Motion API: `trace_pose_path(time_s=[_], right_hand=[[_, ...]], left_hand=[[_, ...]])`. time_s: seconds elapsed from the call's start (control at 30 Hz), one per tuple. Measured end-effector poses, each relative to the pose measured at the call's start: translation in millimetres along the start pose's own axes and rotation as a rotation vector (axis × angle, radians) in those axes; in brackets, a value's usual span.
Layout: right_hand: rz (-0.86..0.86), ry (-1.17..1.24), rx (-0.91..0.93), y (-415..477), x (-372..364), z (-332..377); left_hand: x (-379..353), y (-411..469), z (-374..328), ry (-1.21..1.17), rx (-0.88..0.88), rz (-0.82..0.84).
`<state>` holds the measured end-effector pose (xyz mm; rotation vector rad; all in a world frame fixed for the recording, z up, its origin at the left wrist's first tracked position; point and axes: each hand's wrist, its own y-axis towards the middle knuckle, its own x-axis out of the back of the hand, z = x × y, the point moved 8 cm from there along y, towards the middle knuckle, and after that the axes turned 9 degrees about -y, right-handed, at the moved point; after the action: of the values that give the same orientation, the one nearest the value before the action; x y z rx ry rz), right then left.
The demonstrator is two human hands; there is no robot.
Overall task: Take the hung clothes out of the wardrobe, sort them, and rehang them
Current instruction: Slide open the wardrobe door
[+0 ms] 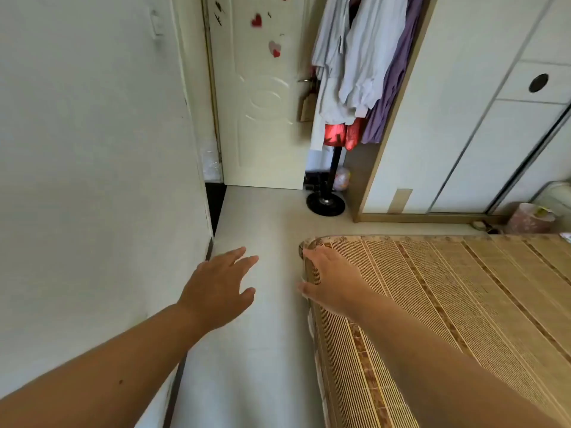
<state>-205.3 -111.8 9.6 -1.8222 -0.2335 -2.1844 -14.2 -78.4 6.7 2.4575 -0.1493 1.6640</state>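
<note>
- Two hands are reaching forward in the head view, both empty. The left hand [221,285] is hovering over the pale floor [262,217] with its fingers spread and relaxed. The right hand [332,281] is hanging over the corner of the woven bed mat [463,288], fingers straight; whether it is touching the mat cannot be told.
- Well apart from both hands, the hung clothes are hanging at the open left end of the white wardrobe [463,118]: pale blue shirts [355,63], a purple garment [391,88] against the wardrobe edge, and a red garment [343,135] lower down.
- A black stand [325,203] is standing on the floor just below the clothes, beside the white door [262,103].
- Judging from this, no garment is being handled yet, so the approach is the step in hand.
- Risks:
  - The passage between the wall [92,149] and the bed is looking narrow, so a shin may be catching the mat corner.
  - The shirts are overlapping, so pulling one may be dragging a neighbour off its hanger.
  - Loose hems may be snagging on the stand and tipping it.
</note>
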Motion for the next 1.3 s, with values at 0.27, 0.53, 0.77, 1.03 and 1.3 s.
trace_pose_path(time_s=[0.27, 0.53, 0.77, 1.03, 1.3], right_hand=[[0.1, -0.005, -0.038, 95.5, -3.6, -77.8], [0.133, 0.024, -0.062, 211.6, -14.8, -113.5], [0.125, 0.031, -0.129, 363.3, -6.5, -136.2], [0.089, 0.078, -0.237, 492.8, 11.6, -177.2], [0.093, 0.099, -0.325, 622.1, 8.9, -273.4]], left_hand=[[-35.8, 109.5, 35.4, -0.184, 0.265, 0.122], [-46.1, 235.1, 75.3, -0.265, 0.253, 0.136], [-39.0, 399.7, 122.9, -0.255, 0.128, 0.168], [-41.5, 561.8, 137.8, -0.198, -0.027, 0.228], [-75.3, 734.2, 121.6, -0.123, -0.138, 0.284]])
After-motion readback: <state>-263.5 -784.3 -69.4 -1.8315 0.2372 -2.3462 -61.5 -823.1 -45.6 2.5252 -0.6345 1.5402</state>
